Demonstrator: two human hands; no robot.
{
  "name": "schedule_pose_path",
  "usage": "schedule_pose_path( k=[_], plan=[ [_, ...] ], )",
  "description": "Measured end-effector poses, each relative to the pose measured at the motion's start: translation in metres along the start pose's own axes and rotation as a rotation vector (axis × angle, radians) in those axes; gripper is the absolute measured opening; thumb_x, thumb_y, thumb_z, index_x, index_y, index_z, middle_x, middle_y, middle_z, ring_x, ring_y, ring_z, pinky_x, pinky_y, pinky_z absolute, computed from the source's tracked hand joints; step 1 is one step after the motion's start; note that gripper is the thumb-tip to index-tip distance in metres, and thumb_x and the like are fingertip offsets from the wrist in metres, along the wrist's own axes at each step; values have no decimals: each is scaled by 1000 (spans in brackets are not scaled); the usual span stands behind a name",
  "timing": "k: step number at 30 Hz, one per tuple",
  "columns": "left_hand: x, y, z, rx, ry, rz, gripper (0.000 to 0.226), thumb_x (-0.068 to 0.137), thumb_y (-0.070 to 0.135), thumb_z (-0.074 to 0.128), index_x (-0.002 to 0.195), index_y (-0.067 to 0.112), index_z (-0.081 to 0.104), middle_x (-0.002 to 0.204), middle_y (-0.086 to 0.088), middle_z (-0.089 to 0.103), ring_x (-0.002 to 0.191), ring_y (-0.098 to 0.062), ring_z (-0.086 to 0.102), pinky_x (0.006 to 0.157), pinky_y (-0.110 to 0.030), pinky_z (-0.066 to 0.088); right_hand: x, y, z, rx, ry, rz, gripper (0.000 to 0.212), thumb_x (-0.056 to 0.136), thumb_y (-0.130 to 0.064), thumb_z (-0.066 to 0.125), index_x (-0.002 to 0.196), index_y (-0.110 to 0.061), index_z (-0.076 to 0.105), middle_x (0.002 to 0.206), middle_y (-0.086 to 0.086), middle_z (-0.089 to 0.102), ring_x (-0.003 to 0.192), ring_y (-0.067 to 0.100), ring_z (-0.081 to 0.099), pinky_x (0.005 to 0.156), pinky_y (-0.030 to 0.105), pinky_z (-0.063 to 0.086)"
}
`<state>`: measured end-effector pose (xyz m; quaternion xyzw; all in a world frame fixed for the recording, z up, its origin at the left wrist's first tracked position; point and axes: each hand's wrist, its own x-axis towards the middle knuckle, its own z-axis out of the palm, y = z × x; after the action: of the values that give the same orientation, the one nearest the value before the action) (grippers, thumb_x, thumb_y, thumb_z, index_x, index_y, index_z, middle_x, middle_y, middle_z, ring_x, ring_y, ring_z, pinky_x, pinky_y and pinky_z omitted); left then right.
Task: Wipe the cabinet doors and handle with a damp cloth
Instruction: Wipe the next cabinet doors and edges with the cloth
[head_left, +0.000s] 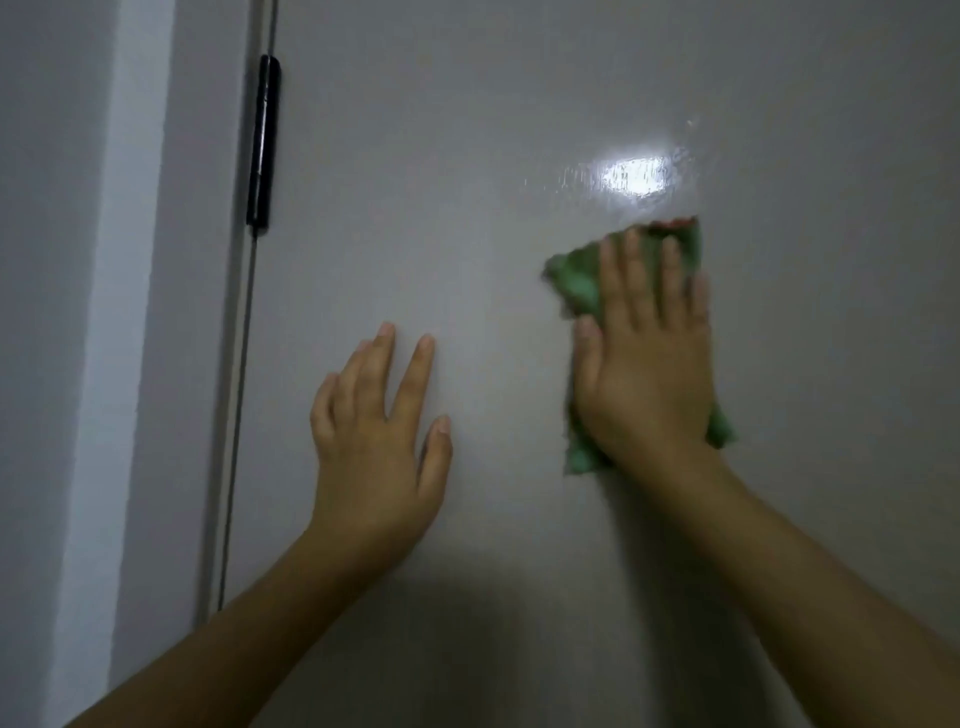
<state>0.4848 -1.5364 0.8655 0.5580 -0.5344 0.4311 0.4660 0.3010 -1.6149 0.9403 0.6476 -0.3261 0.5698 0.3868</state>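
Right hand (644, 364) flat on green cloth (576, 283), cabinet door (467, 156), left hand (374, 441) beside

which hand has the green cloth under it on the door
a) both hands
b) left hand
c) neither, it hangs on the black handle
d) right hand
d: the right hand lies flat with straight fingers on the green cloth, pressing it to the cabinet door, while the left hand rests bare on the door.

A smooth, pale grey cabinet door (467, 156) is seen, glossy enough that a wet-looking glare patch (636, 176) is thrown back. A soft green cloth (576, 280), nubbly in weave, is pressed there. The hinge (264, 145) is finished in shiny black.
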Motion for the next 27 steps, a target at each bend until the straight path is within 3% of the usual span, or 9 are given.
schedule_pose_path(
  k=[5,7,11,14,17,19,23,25,27],
  plan=[
    [-23,-18,-1,-2,32,-3,62,92,46,27,148,20,30,154,-13,22,139,-29,18,113,-45,8,-62,-3,3,-53,-144,-615,55,96,-37,30,147,-16,33,153,4,29,143,25,23,117,42,14],
    [-37,-29,-2,29,57,13,63,91,47,26,145,18,37,152,-15,27,136,-30,22,113,-47,8,-44,29,-2,-90,-80,-492,56,96,-37,27,147,-14,31,153,6,28,143,26,23,118,37,10],
    [-68,-47,-2,109,75,1,67,87,50,21,140,17,45,147,-17,37,135,-34,31,113,-52,9,-47,9,1,-55,15,100,64,93,-41,13,151,-16,14,159,3,10,146,22,4,117,33,-6],
    [-87,-51,1,144,96,-1,68,86,51,19,138,18,48,147,-15,38,135,-33,32,113,-53,8,-105,-48,18,-38,-25,-146,61,94,-41,15,151,-17,18,158,2,15,146,23,7,118,36,-2],
    [-102,-57,2,145,124,-7,69,85,52,17,138,20,47,147,-12,38,135,-30,31,113,-50,6,-127,-32,14,-98,-81,-486,58,96,-41,20,148,-18,28,155,2,24,144,21,17,117,35,4],
    [-109,-66,2,136,121,-4,70,86,54,13,140,22,43,148,-11,36,137,-28,27,114,-48,1,-107,-6,9,-134,-62,-412,60,95,-44,15,149,-18,24,156,2,21,145,21,15,117,28,-3],
    [-111,-90,5,136,111,-24,72,86,56,9,145,24,37,153,-8,29,141,-26,22,114,-46,-4,-57,-20,12,-63,9,143,62,96,-43,13,152,-16,11,160,4,7,146,22,1,118,37,-5],
    [-112,-100,7,118,138,-26,70,87,55,13,145,23,37,152,-10,30,140,-27,25,115,-47,0,-65,-61,22,-38,15,48,59,98,-40,15,151,-14,14,159,5,10,146,25,3,119,40,-1],
    [-114,-108,10,87,183,-5,66,90,51,19,144,20,38,151,-12,32,139,-27,28,115,-46,4,-98,-90,34,-32,8,-271,60,96,-40,17,149,-15,25,156,4,22,145,26,13,119,42,6]
  ],
)
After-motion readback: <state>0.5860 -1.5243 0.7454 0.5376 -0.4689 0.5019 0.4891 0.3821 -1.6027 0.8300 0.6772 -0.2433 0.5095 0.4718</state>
